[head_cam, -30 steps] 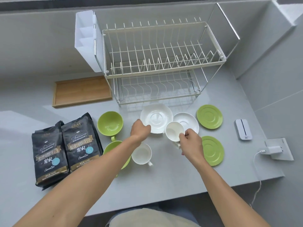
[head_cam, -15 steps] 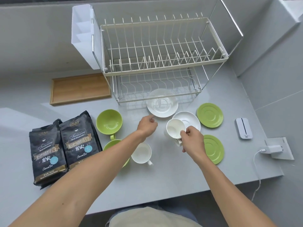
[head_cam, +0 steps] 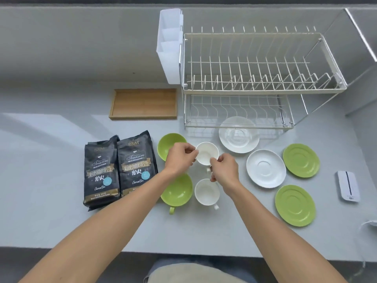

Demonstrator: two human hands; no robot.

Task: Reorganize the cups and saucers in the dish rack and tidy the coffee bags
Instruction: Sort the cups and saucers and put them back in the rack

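Head view, the only one. I hold one white cup (head_cam: 206,153) between both hands, raised just above the grey surface (head_cam: 61,211). The left hand (head_cam: 179,159) pinches the cup's left rim with curled fingers. The right hand (head_cam: 225,170) pinches the near-right rim, close to the handle. A second white cup (head_cam: 206,192) stands near me, with two green cups (head_cam: 177,189) to its left, the far one partly hidden behind my left hand.

The dish rack (head_cam: 263,86) stands far right with both tiers bare. A white saucer (head_cam: 239,137) lies against the rack's lower front edge and another white saucer (head_cam: 265,168) lies nearer. Two green saucers (head_cam: 295,205) lie to the right, well apart from the cups. Two coffee bags (head_cam: 119,168) lie side by side to the left, untouched.

Judgement: the cup-sorting step is in hand, and nothing is racked yet. The next move calls for carrying this cup far and right to a rack tier, clear of the white saucer in front.

Against the earlier frame: half a second ago the right hand alone held this cup above the nearer white saucer, while the left hand reached toward the saucer by the rack. The cup now sits further left, with both hands on it.
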